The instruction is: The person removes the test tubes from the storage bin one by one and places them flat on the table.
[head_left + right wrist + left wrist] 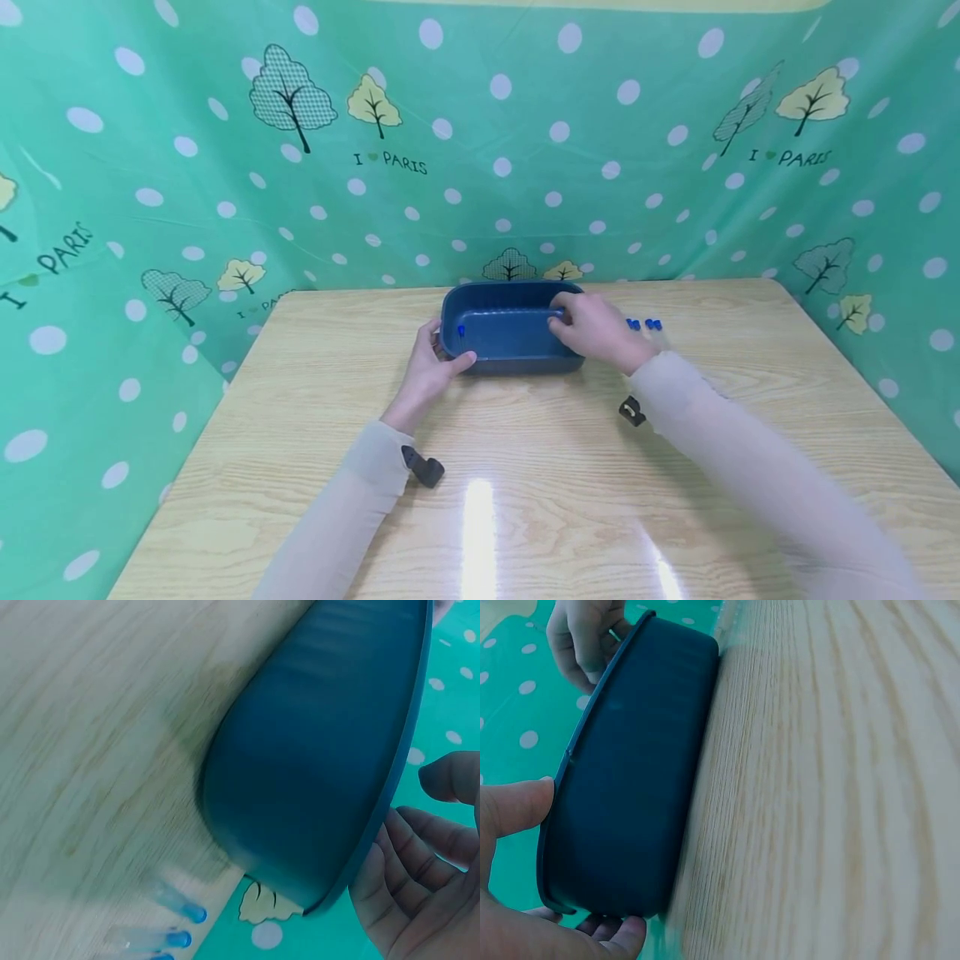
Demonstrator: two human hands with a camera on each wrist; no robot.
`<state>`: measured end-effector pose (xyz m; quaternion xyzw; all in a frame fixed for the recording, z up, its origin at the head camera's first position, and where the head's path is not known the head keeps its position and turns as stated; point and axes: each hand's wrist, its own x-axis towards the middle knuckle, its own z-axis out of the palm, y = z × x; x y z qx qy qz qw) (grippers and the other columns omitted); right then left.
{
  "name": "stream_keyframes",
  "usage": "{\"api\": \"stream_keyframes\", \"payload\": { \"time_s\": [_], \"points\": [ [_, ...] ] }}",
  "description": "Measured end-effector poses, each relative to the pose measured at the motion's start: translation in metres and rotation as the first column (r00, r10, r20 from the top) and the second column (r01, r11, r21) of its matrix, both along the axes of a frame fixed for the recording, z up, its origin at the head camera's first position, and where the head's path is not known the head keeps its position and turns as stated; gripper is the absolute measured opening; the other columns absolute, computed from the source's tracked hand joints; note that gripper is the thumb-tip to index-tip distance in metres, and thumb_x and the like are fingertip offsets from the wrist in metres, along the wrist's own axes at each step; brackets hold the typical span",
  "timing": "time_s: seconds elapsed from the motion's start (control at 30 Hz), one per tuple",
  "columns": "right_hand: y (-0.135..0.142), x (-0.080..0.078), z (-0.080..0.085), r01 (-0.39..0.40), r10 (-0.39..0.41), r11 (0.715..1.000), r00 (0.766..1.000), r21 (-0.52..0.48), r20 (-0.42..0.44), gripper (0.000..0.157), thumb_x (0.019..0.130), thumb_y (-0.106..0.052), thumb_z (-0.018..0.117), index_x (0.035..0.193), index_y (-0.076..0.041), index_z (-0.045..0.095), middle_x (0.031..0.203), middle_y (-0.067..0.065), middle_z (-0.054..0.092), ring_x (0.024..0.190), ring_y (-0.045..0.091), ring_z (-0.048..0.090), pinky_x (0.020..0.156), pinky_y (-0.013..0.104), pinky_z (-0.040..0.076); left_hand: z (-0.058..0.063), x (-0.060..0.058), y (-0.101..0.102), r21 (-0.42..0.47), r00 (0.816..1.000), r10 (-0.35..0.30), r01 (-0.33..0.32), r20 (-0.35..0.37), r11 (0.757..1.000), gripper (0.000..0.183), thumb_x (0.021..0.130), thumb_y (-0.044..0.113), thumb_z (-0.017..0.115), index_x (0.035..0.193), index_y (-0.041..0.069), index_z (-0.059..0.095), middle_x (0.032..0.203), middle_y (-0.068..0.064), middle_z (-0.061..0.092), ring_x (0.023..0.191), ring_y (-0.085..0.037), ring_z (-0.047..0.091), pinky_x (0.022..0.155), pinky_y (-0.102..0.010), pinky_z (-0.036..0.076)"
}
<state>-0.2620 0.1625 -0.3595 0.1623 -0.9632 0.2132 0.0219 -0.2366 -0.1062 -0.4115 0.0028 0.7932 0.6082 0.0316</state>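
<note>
A dark blue plastic basin (517, 365) stands on the table. My left hand (431, 367) grips its left end, thumb on the rim and fingers against the outer wall, as the left wrist view also shows. Over the basin's right end is my right hand (592, 329), fingers bent inward. A small bright blue bit shows between its thumb and fingertips, apparently the cap of a tube; the rest is hidden. One blue-capped tube (461, 331) lies inside the basin at the left. To the right, several clear tubes with blue caps (180, 939) lie on the table.
The light wood-grain table (337, 400) reaches back to a green dotted cloth (480, 183), which hangs behind and along both sides. Black straps (427, 468) are on both wrists. Light glares off the table's front.
</note>
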Motion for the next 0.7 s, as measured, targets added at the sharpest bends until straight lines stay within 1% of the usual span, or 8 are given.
{"api": "stream_keyframes", "payload": {
  "time_s": [0.17,0.43,0.5,0.6,0.7],
  "points": [
    [-0.012,-0.002,-0.001,-0.023,0.023,1.0,1.0,0.0,0.0,0.033,0.094,-0.026,0.057,0.12,-0.006,0.06,0.081,0.001,0.062,0.061,0.016,0.054,0.055,0.031,0.045,-0.001,0.0,0.0,0.003,1.0,-0.001,0.001,-0.003,1.0,0.085,0.083,0.018,0.075,0.149,0.012,0.021,0.146,-0.017,0.034,0.134,-0.031,0.037,0.108,-0.04,0.038],
    [-0.035,-0.008,-0.004,-0.05,0.051,0.998,0.998,-0.03,0.027,0.036,0.093,-0.024,0.057,0.123,-0.004,0.059,0.074,0.002,0.059,0.051,0.016,0.049,0.048,0.031,0.042,-0.001,-0.001,0.001,-0.008,1.0,0.012,-0.012,0.013,1.0,0.085,0.084,0.019,0.074,0.149,0.014,0.021,0.147,-0.016,0.033,0.135,-0.03,0.037,0.107,-0.039,0.038],
    [-0.041,-0.009,-0.004,-0.055,0.056,0.998,0.998,-0.035,0.028,0.036,0.093,-0.025,0.057,0.123,-0.004,0.059,0.075,0.002,0.06,0.052,0.015,0.051,0.049,0.03,0.043,-0.001,-0.001,0.0,-0.013,1.0,0.015,-0.015,0.017,1.0,0.085,0.084,0.02,0.074,0.149,0.014,0.021,0.148,-0.015,0.033,0.135,-0.03,0.036,0.107,-0.039,0.038],
    [-0.05,-0.013,-0.005,-0.058,0.059,0.998,0.998,-0.036,0.027,0.036,0.093,-0.025,0.058,0.123,-0.005,0.059,0.081,0.001,0.061,0.058,0.015,0.055,0.053,0.03,0.047,-0.001,-0.001,0.0,-0.011,1.0,0.01,-0.009,0.022,1.0,0.084,0.085,0.019,0.073,0.15,0.015,0.02,0.148,-0.015,0.032,0.136,-0.03,0.035,0.107,-0.04,0.038],
    [-0.06,-0.017,-0.006,-0.052,0.054,0.998,0.998,-0.038,0.045,0.036,0.093,-0.025,0.059,0.123,-0.006,0.059,0.085,0.001,0.061,0.063,0.016,0.057,0.056,0.029,0.049,-0.002,0.0,0.0,-0.009,1.0,0.003,-0.002,0.03,1.0,0.084,0.085,0.02,0.073,0.15,0.016,0.019,0.149,-0.014,0.031,0.136,-0.03,0.034,0.108,-0.04,0.038]
  ]
}}
